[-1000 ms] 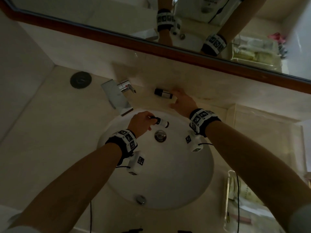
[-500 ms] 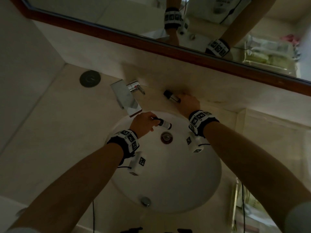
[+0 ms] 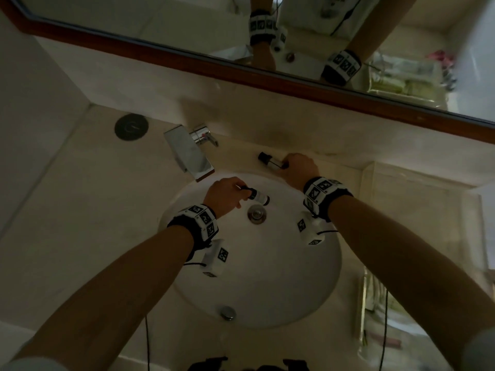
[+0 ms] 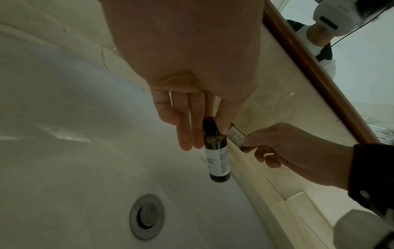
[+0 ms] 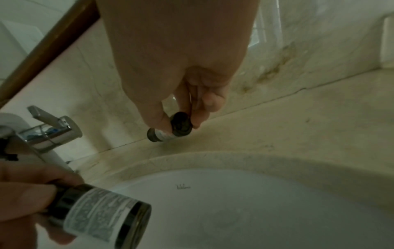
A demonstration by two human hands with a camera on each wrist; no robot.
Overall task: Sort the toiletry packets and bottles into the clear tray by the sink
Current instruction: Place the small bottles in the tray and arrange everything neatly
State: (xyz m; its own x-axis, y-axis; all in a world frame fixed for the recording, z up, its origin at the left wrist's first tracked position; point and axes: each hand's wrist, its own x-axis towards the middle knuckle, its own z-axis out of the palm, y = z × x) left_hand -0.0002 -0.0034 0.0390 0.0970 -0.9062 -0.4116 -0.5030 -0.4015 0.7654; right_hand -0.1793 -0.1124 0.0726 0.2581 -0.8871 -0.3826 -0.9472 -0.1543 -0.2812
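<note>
My left hand (image 3: 227, 192) pinches a small dark bottle (image 3: 258, 196) (image 4: 217, 158) by its cap and holds it over the sink basin (image 3: 281, 277), just above the drain (image 3: 256, 214). The same bottle, with its white label, shows at the lower left of the right wrist view (image 5: 102, 217). My right hand (image 3: 298, 168) grips the base end of a second dark bottle (image 3: 270, 162) (image 5: 168, 131) at the counter's back edge, behind the basin. The clear tray (image 3: 375, 298) with packets stands at the right of the sink, partly hidden by my right forearm.
A chrome tap (image 3: 191, 151) juts over the basin's back left. A round dark disc (image 3: 131, 127) sits on the counter at the far left. A wood-framed mirror (image 3: 267, 76) runs above the backsplash. A raised ledge (image 3: 415, 199) lies to the right.
My right hand reached the bottle behind the basin and closed round its end. The left hand has kept hold of its bottle over the drain. The view shifted a little.
</note>
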